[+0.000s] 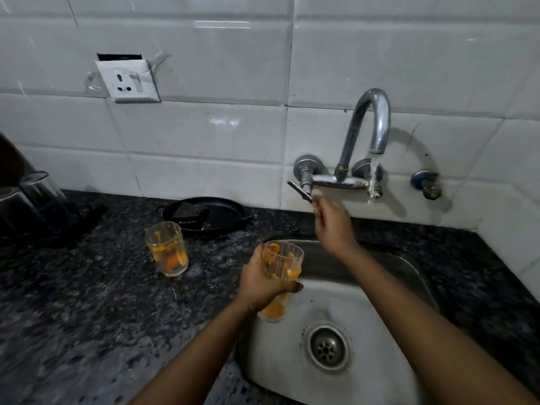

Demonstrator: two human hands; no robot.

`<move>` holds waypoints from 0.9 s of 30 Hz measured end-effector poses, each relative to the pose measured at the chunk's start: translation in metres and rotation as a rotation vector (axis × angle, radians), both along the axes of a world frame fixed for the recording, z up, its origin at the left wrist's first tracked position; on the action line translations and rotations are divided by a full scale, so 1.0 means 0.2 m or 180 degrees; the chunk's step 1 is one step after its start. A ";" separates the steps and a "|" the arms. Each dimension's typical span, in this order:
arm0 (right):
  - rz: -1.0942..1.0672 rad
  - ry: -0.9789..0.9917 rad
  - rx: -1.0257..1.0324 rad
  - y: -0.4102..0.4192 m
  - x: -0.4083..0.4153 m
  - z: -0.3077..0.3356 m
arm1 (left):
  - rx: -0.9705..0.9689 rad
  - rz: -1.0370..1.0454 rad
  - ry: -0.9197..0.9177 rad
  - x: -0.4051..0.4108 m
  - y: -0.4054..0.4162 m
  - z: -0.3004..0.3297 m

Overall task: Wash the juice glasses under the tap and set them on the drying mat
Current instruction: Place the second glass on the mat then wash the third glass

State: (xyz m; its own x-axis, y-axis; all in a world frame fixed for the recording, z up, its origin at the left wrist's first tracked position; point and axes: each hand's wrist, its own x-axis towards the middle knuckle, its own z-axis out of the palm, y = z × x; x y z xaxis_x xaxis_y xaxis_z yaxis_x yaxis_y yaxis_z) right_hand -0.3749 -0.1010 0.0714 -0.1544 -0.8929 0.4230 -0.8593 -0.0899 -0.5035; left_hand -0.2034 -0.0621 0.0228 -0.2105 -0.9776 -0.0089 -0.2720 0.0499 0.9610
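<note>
My left hand [258,283] is wrapped around a clear juice glass [281,268] smeared with orange pulp, held over the left rim of the steel sink [388,276]. A second dirty glass [167,248] stands upright on the dark granite counter, left of the sink. My right hand [333,226] is raised just under the tap's left lever handle [299,190], fingers loosely spread and blurred; I cannot tell whether they touch it. Water runs from the chrome spout [377,124]. Two clean upturned glasses [32,200] stand on a dark mat [84,220] at far left.
A black grill pan [228,210] with a dark sponge in it lies on the counter by the wall. A wall socket [128,80] sits on the white tiles. A blue-handled valve [425,182] sticks out right of the tap. The sink drain [327,346] is uncovered.
</note>
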 end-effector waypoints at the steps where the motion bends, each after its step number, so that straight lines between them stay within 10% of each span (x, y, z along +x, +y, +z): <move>1: 0.0079 -0.0398 0.0110 0.06 -0.03 -0.03 | 0.0019 -0.0020 0.0032 -0.03 0.00 -0.01; 6: 0.0151 -0.2258 0.1067 0.37 -0.15 -0.17 | 0.0196 -0.0054 0.0052 -0.21 0.03 -0.07; 11: 0.0861 -0.2630 0.2328 0.62 -0.22 -0.27 | 0.0753 -0.0184 0.0287 -0.42 0.08 -0.12; 17: -0.0280 -0.2097 0.1833 0.63 -0.18 -0.34 | 0.1229 -0.0675 0.0364 -0.56 0.10 -0.12; 22: -0.0637 -0.1681 0.1784 0.64 -0.17 -0.34 | 0.0303 -0.0415 -0.0223 -0.60 0.04 -0.07; 27: -0.1075 0.0430 0.1589 0.64 -0.10 -0.25 | -0.0403 -0.0440 -0.0577 -0.66 -0.01 0.01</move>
State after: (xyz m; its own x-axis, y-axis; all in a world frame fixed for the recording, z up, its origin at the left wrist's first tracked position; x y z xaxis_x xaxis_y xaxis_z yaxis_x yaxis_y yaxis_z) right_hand -0.3953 0.0261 0.0211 -0.4373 -0.8993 0.0022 -0.8583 0.4166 -0.2994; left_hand -0.3352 -0.0642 0.0244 -0.3483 -0.9353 0.0620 -0.4215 0.2153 0.8809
